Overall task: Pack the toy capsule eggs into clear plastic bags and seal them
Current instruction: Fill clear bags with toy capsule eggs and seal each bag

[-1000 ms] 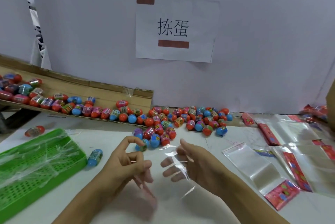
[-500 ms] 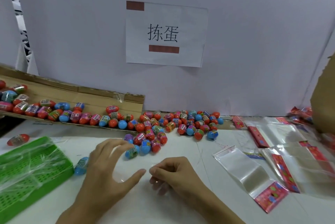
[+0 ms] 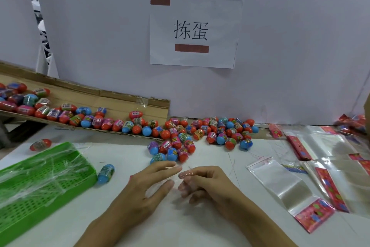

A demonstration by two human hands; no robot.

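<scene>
While the left hand [image 3: 144,188] lies flat with straight fingers on the desk [image 3: 200,226], the right hand [image 3: 208,184] pinches a clear plastic bag [image 3: 185,175] just before the capsule eggs [image 3: 172,149].

Two hands [image 3: 140,192], one green tray [image 3: 48,184], one wall sign [image 3: 194,30], several clear bags [image 3: 280,182], and dozens of capsule eggs [image 3: 200,128] (too many to count).

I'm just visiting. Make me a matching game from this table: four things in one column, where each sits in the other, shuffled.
Things:
1. green tray
2. paper sign
3. empty clear bag
4. cardboard ramp

Places:
A. taped on the wall
B. near left of the table
C. right of the hands
D. back left, sloping down, eggs lined along it

Pairs: 1-B, 2-A, 3-C, 4-D
</scene>
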